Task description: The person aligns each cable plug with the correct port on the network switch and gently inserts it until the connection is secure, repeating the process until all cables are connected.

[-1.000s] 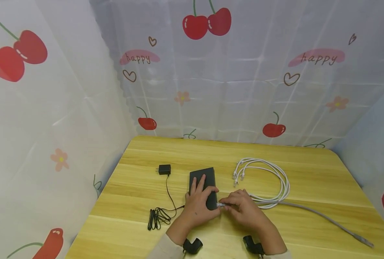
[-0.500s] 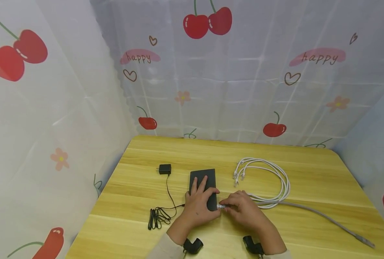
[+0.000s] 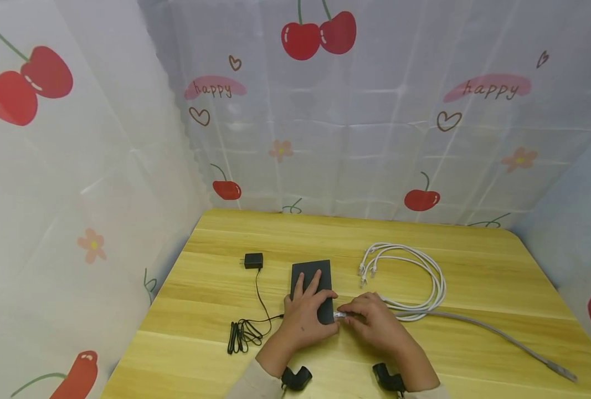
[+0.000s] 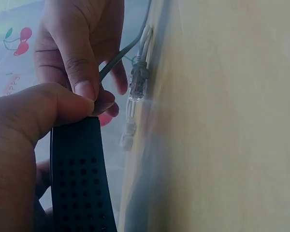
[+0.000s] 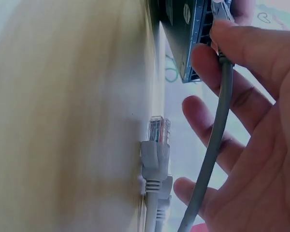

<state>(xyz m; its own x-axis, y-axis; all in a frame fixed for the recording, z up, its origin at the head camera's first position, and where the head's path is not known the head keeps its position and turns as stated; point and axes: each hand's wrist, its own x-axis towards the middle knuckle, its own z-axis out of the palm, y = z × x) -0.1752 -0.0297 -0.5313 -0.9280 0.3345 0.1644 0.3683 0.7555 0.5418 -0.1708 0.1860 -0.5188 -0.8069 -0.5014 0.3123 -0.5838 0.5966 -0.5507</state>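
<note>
A black network switch (image 3: 305, 267) lies under my left hand (image 3: 305, 321), whose fingers spread over its top while the thumb bears on the near side. In the left wrist view, that thumb (image 4: 63, 104) presses the edge of the switch's perforated side. My right hand (image 3: 377, 324) pinches the clear plug (image 5: 221, 9) of a grey Ethernet cable (image 5: 217, 116) between thumb and forefinger. The plug is at the row of ports on the switch's right side; how deep it sits cannot be seen. The other right fingers are loosely bent, with the cable running past the palm.
Coiled white Ethernet cables (image 3: 442, 282) lie right of the switch, close to the right hand. The grey cable's other plug (image 3: 559, 369) rests far right. Left are a black power adapter (image 3: 253, 261) and its bundled cord (image 3: 245, 335), which runs toward the switch. Patterned sheets (image 3: 355, 138) surround the wooden table.
The switch has turned slightly under my left hand since one second ago. My right hand keeps its pinch on the plug with hardly any movement.
</note>
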